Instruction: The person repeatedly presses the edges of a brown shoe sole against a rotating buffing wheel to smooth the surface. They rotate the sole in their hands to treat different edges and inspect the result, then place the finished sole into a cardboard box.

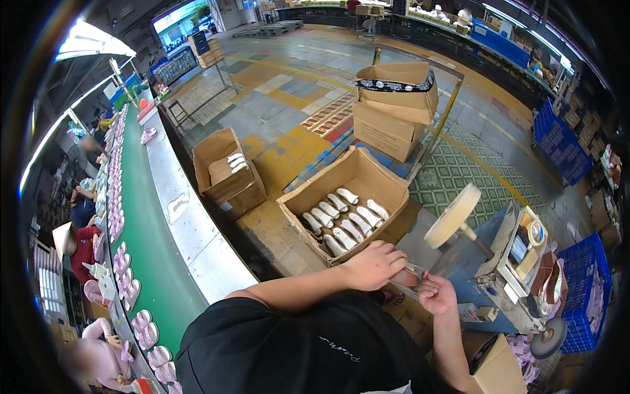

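My left hand (377, 264) is closed, its fingers curled over one end of a thin, pale, see-through-looking piece (405, 278). My right hand (436, 293) pinches the other end, so the piece stretches between both hands in front of my body. Its exact kind is too small to tell. Just beyond my left hand stands an open cardboard box (305, 220) with several white shoe-shaped pieces (348, 231) lying in rows. Right of my hands, a pale round wheel (454, 215) sits on the shaft of a grey machine (485, 262).
On my left runs a green conveyor belt (147, 217) carrying pink sandals (122, 259), with people seated beyond it. Another box (226, 174) holds white pieces. Stacked cartons (390, 125) stand ahead. At right are a blue crate (584, 295) and a dark grinding wheel (548, 338).
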